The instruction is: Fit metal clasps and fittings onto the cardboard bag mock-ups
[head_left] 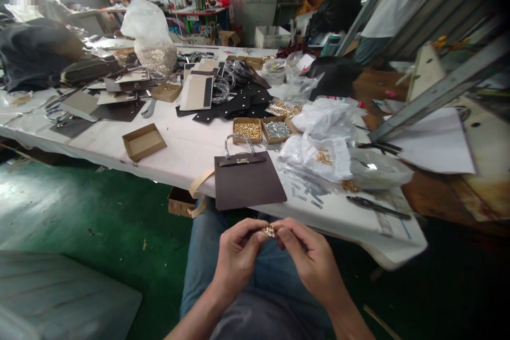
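Note:
Above my lap, just off the table's front edge, my left hand [240, 249] and my right hand [305, 247] meet at the fingertips. Both pinch a small gold-coloured metal fitting [268, 231]; its exact kind is too small to tell. Beyond them a dark brown handbag panel [249, 186] lies at the table edge, with a plastic-wrapped handle [239, 143] and a gold clasp [242, 161]. Behind the panel stand a box of gold studs [247, 128] and a box of silver metal pieces [278, 129].
White plastic bags [326, 133] with gold fittings lie on the right of the white-covered table [187, 154]. Near the right corner rests a dark tool [376, 207]. An open cardboard tray [144, 142] sits left. A person in white [392, 5] stands behind a metal post.

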The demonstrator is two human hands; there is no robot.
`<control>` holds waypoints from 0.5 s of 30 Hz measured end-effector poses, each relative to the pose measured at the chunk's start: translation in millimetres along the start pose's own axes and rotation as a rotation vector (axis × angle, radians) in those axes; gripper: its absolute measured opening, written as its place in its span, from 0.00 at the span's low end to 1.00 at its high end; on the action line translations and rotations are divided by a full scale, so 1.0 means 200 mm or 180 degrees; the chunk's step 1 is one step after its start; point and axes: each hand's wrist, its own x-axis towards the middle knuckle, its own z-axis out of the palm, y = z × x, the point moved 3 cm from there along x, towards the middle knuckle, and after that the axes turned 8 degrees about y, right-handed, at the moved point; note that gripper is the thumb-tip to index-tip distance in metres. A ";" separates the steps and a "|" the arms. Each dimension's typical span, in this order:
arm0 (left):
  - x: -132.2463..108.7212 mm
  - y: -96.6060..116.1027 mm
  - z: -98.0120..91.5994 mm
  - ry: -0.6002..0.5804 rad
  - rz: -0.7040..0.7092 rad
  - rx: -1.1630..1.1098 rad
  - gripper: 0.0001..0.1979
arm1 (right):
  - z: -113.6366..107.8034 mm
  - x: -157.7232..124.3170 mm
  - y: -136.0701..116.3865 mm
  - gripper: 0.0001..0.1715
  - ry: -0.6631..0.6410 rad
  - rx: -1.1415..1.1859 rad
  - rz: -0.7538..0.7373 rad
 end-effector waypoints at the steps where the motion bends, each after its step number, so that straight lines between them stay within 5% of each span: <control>1: 0.00 -0.01 0.00 0.0023 -0.0063 -0.0087 0.11 | 0.00 0.00 0.01 0.09 -0.0054 0.0088 0.0010; 15: 0.01 -0.03 -0.02 -0.0172 -0.0402 -0.0286 0.17 | 0.01 -0.04 -0.05 0.03 0.0103 0.0001 -0.0281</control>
